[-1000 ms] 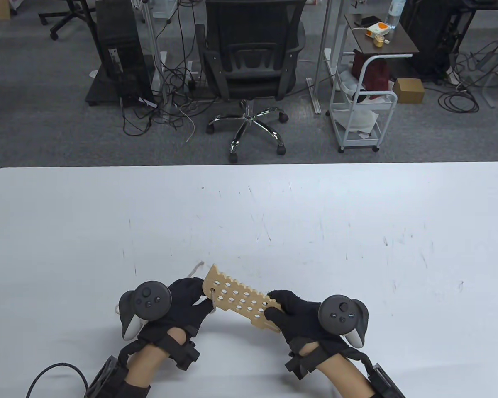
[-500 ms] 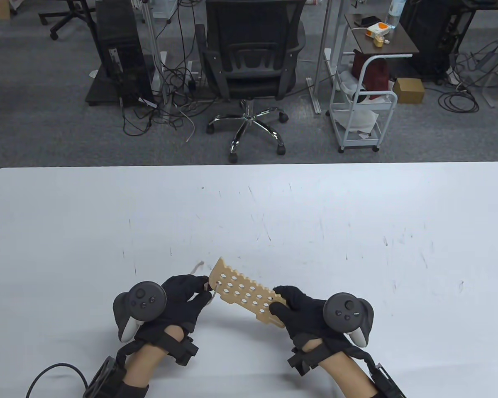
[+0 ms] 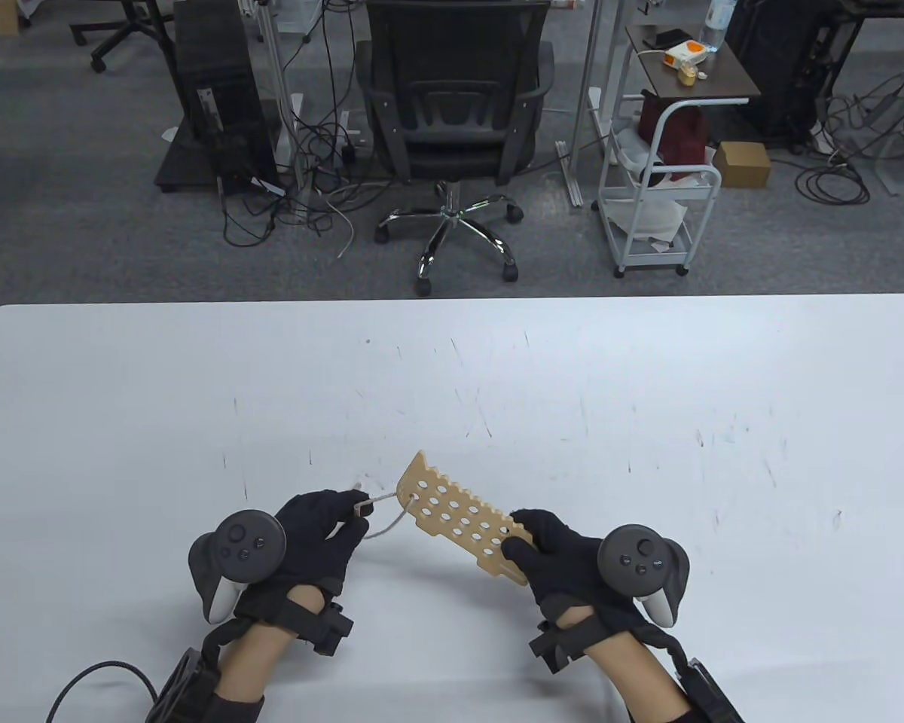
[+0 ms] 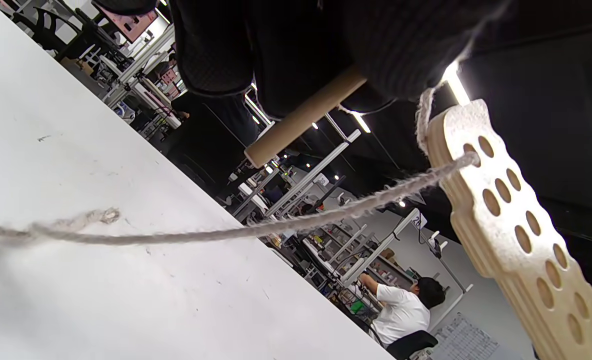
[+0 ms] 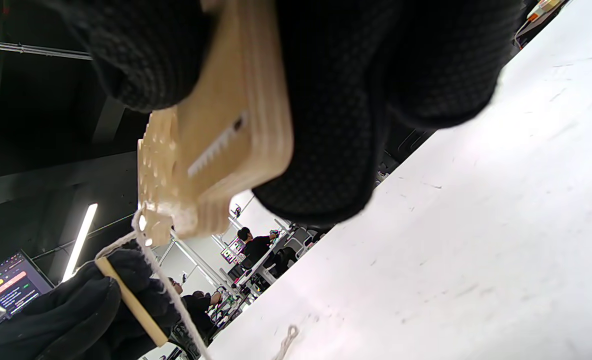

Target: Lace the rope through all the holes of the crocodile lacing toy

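One wooden crocodile lacing toy [image 3: 463,525] sits lower centre of the table view, with one rope [image 3: 383,520] and one wooden dowel [image 4: 303,116]. Two gloved hands show: left hand [image 3: 313,538], right hand [image 3: 565,557]. One table [image 3: 648,422]. One office chair [image 3: 456,113] stands at upper centre.

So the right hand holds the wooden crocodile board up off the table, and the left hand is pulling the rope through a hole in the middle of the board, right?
Nearly. The right hand does hold the crocodile board off the table, and the left hand pulls the rope. But the rope passes through a hole at the board's end nearest the left hand, not in the middle. The table view and the left wrist view both show it.
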The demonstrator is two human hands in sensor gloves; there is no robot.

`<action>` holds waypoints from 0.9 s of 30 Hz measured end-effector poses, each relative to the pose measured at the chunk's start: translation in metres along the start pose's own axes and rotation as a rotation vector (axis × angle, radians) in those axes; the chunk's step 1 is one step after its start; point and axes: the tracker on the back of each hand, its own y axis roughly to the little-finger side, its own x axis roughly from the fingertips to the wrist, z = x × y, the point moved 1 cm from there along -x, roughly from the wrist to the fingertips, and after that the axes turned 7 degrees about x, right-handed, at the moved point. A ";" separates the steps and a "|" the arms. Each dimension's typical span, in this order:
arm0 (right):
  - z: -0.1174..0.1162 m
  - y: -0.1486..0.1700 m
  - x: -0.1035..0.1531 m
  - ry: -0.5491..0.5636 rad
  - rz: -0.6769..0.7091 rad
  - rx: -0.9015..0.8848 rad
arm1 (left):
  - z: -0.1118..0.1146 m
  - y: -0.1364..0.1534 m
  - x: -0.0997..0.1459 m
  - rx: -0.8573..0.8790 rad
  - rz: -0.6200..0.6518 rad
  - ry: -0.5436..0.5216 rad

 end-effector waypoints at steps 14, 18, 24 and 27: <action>0.005 0.010 -0.002 0.016 -0.050 0.018 | -0.015 0.004 0.001 0.030 -0.015 -0.071; 0.006 0.014 -0.003 0.018 -0.066 0.024 | -0.019 0.006 0.001 0.040 -0.026 -0.089; 0.008 0.017 -0.004 0.023 -0.087 0.029 | -0.023 0.007 0.002 0.049 -0.032 -0.117; 0.010 0.018 -0.004 0.025 -0.097 0.032 | -0.027 0.008 0.002 0.056 -0.037 -0.133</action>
